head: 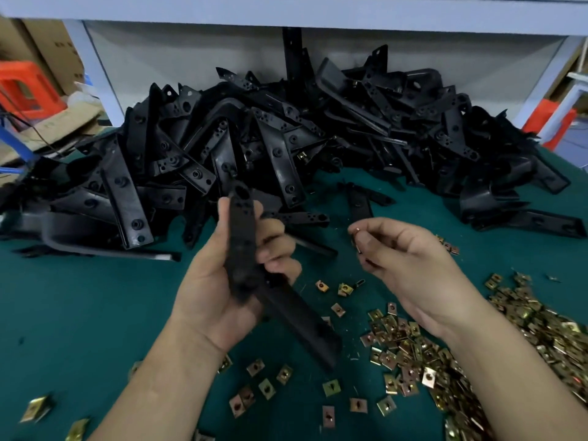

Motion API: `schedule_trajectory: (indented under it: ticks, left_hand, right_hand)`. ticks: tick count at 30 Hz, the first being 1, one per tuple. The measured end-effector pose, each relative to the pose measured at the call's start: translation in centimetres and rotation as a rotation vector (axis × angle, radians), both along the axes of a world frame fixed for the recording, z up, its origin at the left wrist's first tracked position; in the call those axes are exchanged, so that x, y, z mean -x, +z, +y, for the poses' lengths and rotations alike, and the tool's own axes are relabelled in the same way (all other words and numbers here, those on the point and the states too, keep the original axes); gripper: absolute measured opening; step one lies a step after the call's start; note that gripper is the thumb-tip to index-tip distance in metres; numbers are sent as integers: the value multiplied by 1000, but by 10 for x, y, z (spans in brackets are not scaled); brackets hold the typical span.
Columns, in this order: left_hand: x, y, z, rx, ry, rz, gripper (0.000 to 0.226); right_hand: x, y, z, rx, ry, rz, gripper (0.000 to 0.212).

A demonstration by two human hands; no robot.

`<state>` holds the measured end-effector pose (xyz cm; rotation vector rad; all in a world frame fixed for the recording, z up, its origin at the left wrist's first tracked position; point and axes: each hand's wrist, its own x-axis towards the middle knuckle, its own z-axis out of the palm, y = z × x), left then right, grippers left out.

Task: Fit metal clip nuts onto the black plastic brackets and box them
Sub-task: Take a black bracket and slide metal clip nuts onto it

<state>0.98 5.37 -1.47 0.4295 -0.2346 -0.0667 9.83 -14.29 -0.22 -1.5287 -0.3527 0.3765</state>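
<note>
My left hand grips a long black plastic bracket above the green table, its upper end pointing away from me and its lower leg slanting down to the right. To its right, my right hand pinches a small metal clip nut between thumb and fingertips, a short gap from the bracket. A big heap of black brackets fills the far half of the table. Loose brass-coloured clip nuts lie piled at the right under my right forearm.
Scattered clip nuts dot the green mat near the front edge. A grey shelf frame stands behind the heap. Orange stools and cardboard boxes sit off the table at the far left; another orange stool is at the right.
</note>
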Motion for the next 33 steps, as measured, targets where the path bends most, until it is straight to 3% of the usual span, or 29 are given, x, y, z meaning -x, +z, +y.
schedule_trajectory:
  ticks: [4,11,27,30,31,33]
  left_hand:
    - [2,4,1,-46,148,75,26]
    - [-1,6,1,-254,481,131,29]
    - [-8,-1,10,-241,458,210,29]
    - [-5,-2,12,-299,335,146,83]
    - [-4,-3,11,-310,311,138,92]
    - [-4,-2,7,-289,280,147,85]
  right_hand:
    - [4,4,0,-122,57,106,11]
    - [0,7,-7,-321,119,227,22]
    - [-2,-2,-4,-119,62,287,23]
    - [-2,-2,-4,-105,66,282,21]
    - [-2,-2,-4,-103,71,282,21]
    - [-1,-3,-4,-98,88,280,19]
